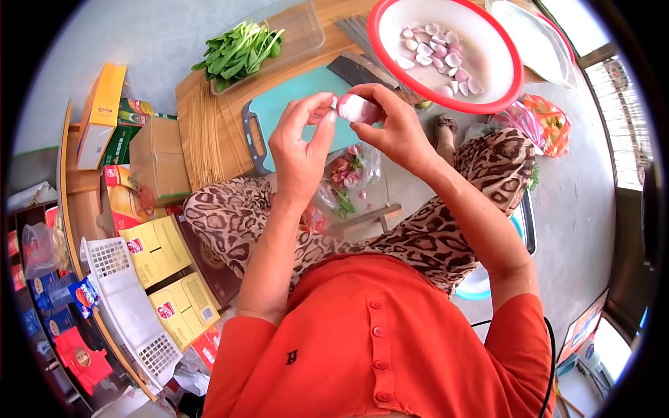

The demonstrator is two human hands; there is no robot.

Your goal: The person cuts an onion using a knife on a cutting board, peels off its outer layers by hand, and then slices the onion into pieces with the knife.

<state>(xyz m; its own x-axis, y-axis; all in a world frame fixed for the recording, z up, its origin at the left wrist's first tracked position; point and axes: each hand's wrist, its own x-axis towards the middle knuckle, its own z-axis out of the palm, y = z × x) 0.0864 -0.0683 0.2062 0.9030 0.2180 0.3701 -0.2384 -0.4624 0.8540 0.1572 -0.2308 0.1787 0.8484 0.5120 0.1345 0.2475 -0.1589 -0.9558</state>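
My right hand (396,131) is closed around a purple and white onion chunk (359,109), its cut layers facing left. Close beside it, my left hand (301,136) pinches a small pale onion piece (334,103) between thumb and fingertips. Both hands are over a turquoise cutting board (286,104) with a grey handle. A dark-bladed knife (354,72) lies across the board's upper right. Beyond my right hand, a white basin (446,17) with a red rim holds several separated onion pieces (446,52).
Leafy greens (240,50) lie in a clear tray (303,28) on the wooden table. Bamboo skewers (209,136) and metal skewers (359,35) lie beside the board. Below, between my knees, sits a plastic bag of scraps (348,174). Cartons (157,251) and a white basket (129,306) stand left.
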